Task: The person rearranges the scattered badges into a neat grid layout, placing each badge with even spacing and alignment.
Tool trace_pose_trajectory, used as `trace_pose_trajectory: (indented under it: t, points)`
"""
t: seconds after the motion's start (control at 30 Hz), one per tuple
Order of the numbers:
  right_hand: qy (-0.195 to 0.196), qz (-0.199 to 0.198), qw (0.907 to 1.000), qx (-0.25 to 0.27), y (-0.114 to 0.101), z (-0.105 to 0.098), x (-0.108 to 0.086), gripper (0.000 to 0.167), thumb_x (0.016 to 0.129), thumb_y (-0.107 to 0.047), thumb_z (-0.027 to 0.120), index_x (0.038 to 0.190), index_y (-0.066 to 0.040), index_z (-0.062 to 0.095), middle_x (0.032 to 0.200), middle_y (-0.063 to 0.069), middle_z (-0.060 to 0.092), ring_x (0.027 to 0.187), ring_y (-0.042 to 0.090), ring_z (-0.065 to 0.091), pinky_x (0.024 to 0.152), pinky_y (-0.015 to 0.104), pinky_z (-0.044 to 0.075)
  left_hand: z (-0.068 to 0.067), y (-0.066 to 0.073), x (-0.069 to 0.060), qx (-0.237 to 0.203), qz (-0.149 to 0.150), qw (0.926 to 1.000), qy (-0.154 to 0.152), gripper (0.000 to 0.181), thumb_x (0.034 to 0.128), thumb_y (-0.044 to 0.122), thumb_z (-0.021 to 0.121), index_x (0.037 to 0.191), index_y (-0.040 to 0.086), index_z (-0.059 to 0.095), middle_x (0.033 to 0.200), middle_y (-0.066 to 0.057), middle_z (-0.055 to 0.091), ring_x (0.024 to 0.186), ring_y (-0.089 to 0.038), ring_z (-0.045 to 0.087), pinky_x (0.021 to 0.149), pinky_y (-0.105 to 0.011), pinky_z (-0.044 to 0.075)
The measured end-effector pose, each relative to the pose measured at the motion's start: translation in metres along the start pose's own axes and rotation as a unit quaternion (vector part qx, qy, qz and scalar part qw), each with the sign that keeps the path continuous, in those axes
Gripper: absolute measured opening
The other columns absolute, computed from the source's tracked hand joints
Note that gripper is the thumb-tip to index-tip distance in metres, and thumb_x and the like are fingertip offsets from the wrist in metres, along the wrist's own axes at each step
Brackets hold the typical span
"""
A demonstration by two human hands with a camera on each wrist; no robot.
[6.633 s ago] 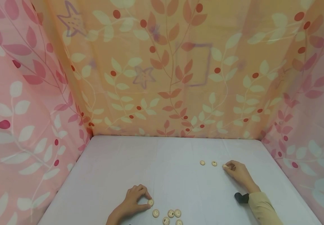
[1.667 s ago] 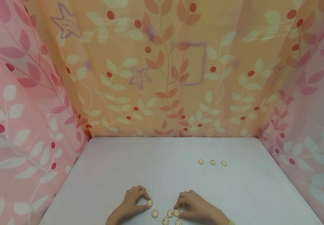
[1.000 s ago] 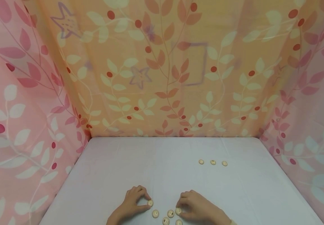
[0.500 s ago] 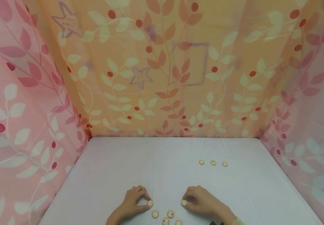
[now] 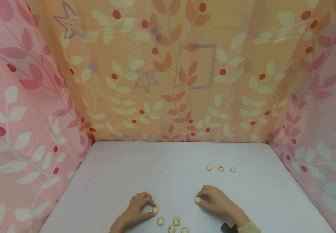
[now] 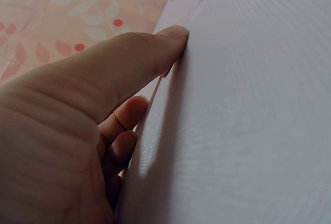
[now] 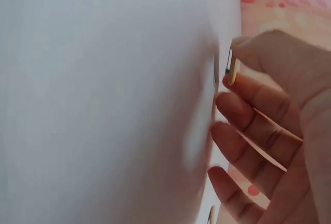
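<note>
Beige disc (image 5: 198, 200) in right hand (image 5: 213, 200)

No text or number can be read; the dark marks (image 5: 178, 221) on the round discs (image 5: 160, 221) upon the tabletop (image 5: 121, 171) are too small.

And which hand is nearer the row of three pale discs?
Right. The right hand pinches another disc on the person's side of the row; the left hand is farther off, well to the row's left.

passage: left tabletop (image 5: 109, 174) | obstacles: near discs (image 5: 171, 228), far disc row (image 5: 221, 168)
</note>
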State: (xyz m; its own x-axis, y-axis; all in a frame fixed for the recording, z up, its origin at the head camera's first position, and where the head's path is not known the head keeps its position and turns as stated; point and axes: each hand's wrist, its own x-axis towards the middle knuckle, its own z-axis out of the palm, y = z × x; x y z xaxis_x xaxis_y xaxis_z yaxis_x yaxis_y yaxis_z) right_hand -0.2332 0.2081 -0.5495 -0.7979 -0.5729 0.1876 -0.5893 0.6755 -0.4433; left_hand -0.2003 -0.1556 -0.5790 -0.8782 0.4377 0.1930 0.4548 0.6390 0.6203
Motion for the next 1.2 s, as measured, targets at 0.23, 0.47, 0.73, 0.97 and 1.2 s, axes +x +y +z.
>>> trace_pose_trajectory:
  t: [0.23, 0.47, 0.73, 0.97, 1.2]
  points:
    - [0.028, 0.013, 0.9994, -0.014, 0.013, -0.011, 0.000, 0.011, 0.083, -0.029, 0.068, 0.094, -0.026, 0.068, 0.085, -0.021, 0.057, 0.081, -0.001, 0.054, 0.075, 0.027, 0.047, 0.003, -0.003, 0.000, 0.005, 0.002, 1.0000, 0.002, 0.019, 0.0766, 0.048, 0.068, 0.089, 0.037, 0.057, 0.103, 0.022, 0.047, 0.094, -0.003, 0.038, 0.084, -0.041, 0.027]
    - [0.058, 0.037, 0.9973, -0.025, 0.028, -0.017, 0.001, 0.014, 0.078, -0.023, 0.073, 0.092, -0.023, 0.068, 0.083, -0.018, 0.059, 0.080, 0.000, 0.057, 0.073, 0.026, 0.049, 0.002, -0.002, 0.001, 0.009, 0.009, 0.9999, 0.009, 0.019, 0.0762, 0.048, 0.068, 0.088, 0.037, 0.057, 0.102, 0.022, 0.047, 0.094, -0.002, 0.038, 0.084, -0.040, 0.026]
    - [0.076, 0.101, 0.9920, 0.003, 0.038, -0.023, 0.003, 0.008, 0.082, -0.022, 0.069, 0.090, -0.020, 0.067, 0.081, -0.013, 0.057, 0.078, 0.004, 0.056, 0.073, 0.027, 0.048, 0.001, -0.001, 0.001, 0.008, 0.001, 1.0000, 0.001, 0.019, 0.0766, 0.049, 0.067, 0.089, 0.038, 0.057, 0.103, 0.021, 0.047, 0.094, -0.004, 0.039, 0.084, -0.042, 0.028]
    - [0.070, 0.145, 0.9869, -0.012, 0.049, -0.023, 0.011, 0.009, 0.083, -0.024, 0.068, 0.090, -0.019, 0.067, 0.079, -0.013, 0.053, 0.073, 0.003, 0.050, 0.069, 0.025, 0.045, 0.000, 0.000, 0.000, 0.011, -0.004, 0.9999, -0.001, 0.019, 0.0764, 0.048, 0.068, 0.088, 0.037, 0.057, 0.102, 0.022, 0.047, 0.094, -0.004, 0.039, 0.084, -0.041, 0.028]
    - [0.075, 0.181, 0.9806, -0.010, 0.058, -0.026, 0.016, 0.010, 0.082, -0.021, 0.069, 0.092, -0.017, 0.067, 0.080, -0.010, 0.058, 0.074, 0.006, 0.052, 0.069, 0.029, 0.046, 0.001, -0.001, 0.000, 0.007, -0.005, 1.0000, -0.003, 0.019, 0.0763, 0.047, 0.069, 0.089, 0.037, 0.057, 0.103, 0.021, 0.047, 0.094, -0.004, 0.039, 0.085, -0.042, 0.028]
